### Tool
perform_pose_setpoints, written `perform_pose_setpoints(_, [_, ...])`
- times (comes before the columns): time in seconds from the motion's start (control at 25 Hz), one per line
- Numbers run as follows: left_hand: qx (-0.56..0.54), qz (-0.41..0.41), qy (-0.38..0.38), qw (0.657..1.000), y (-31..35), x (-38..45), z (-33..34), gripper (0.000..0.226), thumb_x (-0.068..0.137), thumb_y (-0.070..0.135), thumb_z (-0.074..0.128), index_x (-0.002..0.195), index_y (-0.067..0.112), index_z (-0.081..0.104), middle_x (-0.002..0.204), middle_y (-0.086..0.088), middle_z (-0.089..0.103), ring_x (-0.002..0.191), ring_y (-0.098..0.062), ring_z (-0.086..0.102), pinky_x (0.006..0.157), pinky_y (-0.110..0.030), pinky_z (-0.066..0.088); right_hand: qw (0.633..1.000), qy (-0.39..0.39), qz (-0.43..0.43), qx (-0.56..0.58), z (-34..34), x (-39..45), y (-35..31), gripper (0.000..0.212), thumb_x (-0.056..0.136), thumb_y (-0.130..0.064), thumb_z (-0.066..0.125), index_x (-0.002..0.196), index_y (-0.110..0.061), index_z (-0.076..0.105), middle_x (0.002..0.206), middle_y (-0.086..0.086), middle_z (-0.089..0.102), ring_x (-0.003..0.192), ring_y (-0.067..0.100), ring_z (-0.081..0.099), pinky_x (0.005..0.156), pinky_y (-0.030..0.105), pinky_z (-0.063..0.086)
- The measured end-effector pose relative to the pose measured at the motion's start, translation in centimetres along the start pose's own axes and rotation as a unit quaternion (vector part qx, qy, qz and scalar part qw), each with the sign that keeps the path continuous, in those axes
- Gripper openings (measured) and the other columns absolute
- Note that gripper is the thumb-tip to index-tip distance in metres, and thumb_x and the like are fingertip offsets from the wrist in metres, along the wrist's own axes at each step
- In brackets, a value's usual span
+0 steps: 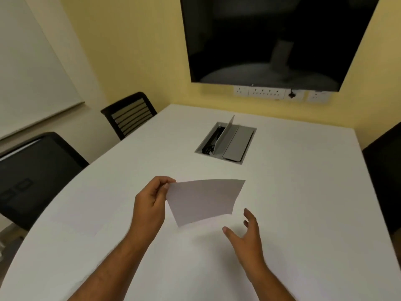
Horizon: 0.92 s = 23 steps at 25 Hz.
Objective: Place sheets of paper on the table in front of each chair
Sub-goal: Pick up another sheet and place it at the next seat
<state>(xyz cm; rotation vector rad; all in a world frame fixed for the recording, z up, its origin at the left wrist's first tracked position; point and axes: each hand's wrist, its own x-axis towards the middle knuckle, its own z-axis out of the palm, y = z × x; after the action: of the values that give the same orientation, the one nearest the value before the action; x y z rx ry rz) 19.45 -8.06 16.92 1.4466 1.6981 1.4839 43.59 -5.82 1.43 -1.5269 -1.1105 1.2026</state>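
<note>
I hold one white sheet of paper (205, 200) pinched at its upper left corner by my left hand (149, 205), lifted above the white table (303, 192) at centre frame. My right hand (246, 235) is spread, empty, just below the sheet. Step in hand, by my judgement: carrying. Next: lay it flat before a black mesh-backed chair (130, 114), upper left. The grey recessed cable box (226, 144), flap raised, contains dark cables.

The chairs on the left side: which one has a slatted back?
The farther chair, near the yellow wall. Its back shows horizontal slats; the nearer chair has a plain dark back.
</note>
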Motion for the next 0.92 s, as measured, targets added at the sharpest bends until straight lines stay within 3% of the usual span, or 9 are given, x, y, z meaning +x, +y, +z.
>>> perform_pose_setpoints(0.16, [-0.015, 0.001, -0.013, 1.0, 6.5, -3.7, -1.6, 0.031, 0.108, 0.005, 0.049, 0.102, 0.022, 0.074, 0.101, 0.003, 0.075, 0.097, -0.021, 0.071, 0.092, -0.059, 0.059, 0.998, -0.039, -0.048, -0.011, -3.9, -4.9, -4.6, 0.079, 0.087, -0.033, 0.086, 0.153, -0.037, 0.043, 0.144, -0.02, 0.047, 0.136, 0.006, 0.046, 0.114, 0.036, 0.045])
perform_pose_setpoints(0.28, [-0.009, 0.022, -0.01, 1.0, 10.2, -6.7, -2.4, 0.029, 0.107, 0.008, 0.05, 0.103, 0.024, 0.075, 0.103, 0.002, 0.076, 0.099, -0.025, 0.071, 0.091, -0.06, 0.058, 0.994, -0.076, -0.066, 0.034, -6.6, -9.1, -7.4, 0.033, 0.096, -0.028, 0.077, 0.122, -0.042, 0.065, 0.123, -0.019, 0.072, 0.113, 0.007, 0.071, 0.093, 0.024, 0.057])
perform_pose_setpoints(0.4, [-0.025, 0.007, 0.015, 1.0, 13.3, -9.0, -2.9, 0.022, 0.107, 0.016, 0.056, 0.114, 0.029, 0.072, 0.102, 0.005, 0.075, 0.101, -0.02, 0.071, 0.091, -0.053, 0.062, 0.992, -0.067, -0.069, 0.077, -9.2, -13.0, -9.5, 0.012, 0.1, -0.024, 0.071, 0.108, -0.033, 0.074, 0.102, -0.01, 0.081, 0.095, 0.013, 0.078, 0.082, 0.032, 0.065])
perform_pose_setpoints(0.52, [-0.074, -0.069, 0.015, 0.995, 15.4, -11.6, -3.3, 0.032, 0.104, 0.027, 0.063, 0.136, 0.029, 0.059, 0.112, -0.002, 0.076, 0.106, -0.018, 0.073, 0.091, -0.044, 0.062, 0.992, -0.048, -0.084, 0.084, -12.3, -16.8, -11.0, 0.006, 0.1, -0.027, 0.071, 0.104, -0.026, 0.074, 0.097, -0.011, 0.08, 0.087, 0.012, 0.077, 0.079, 0.036, 0.065])
perform_pose_setpoints(0.6, [-0.078, -0.13, -0.006, 0.988, 15.1, -14.0, -3.3, 0.036, 0.103, 0.031, 0.064, 0.138, 0.026, 0.057, 0.116, -0.003, 0.076, 0.109, -0.02, 0.074, 0.094, -0.044, 0.06, 0.992, -0.035, -0.084, 0.09, -13.8, -18.9, -11.6, 0.007, 0.1, -0.029, 0.071, 0.106, -0.027, 0.074, 0.098, -0.012, 0.081, 0.087, 0.01, 0.077, 0.08, 0.034, 0.065])
perform_pose_setpoints(0.8, [-0.106, -0.216, -0.076, 0.968, 11.6, -22.6, -1.6, 0.017, 0.102, 0.026, 0.065, 0.109, 0.015, 0.076, 0.105, -0.005, 0.082, 0.1, -0.027, 0.077, 0.084, -0.042, 0.062, 0.994, 0.007, -0.073, 0.081, -16.5, -23.0, -12.3, 0.008, 0.1, -0.03, 0.07, 0.107, -0.03, 0.074, 0.099, -0.013, 0.08, 0.088, 0.006, 0.077, 0.079, 0.03, 0.063])
perform_pose_setpoints(0.92, [-0.139, -0.221, -0.102, 0.96, 11.0, -27.3, -0.5, 0.016, 0.102, 0.02, 0.065, 0.102, 0.012, 0.079, 0.096, -0.003, 0.084, 0.087, -0.021, 0.08, 0.074, -0.034, 0.06, 0.994, 0.043, -0.072, 0.066, -17.8, -25.5, -11.6, 0.007, 0.101, -0.027, 0.069, 0.103, -0.026, 0.074, 0.098, -0.008, 0.08, 0.086, 0.009, 0.077, 0.08, 0.036, 0.065])
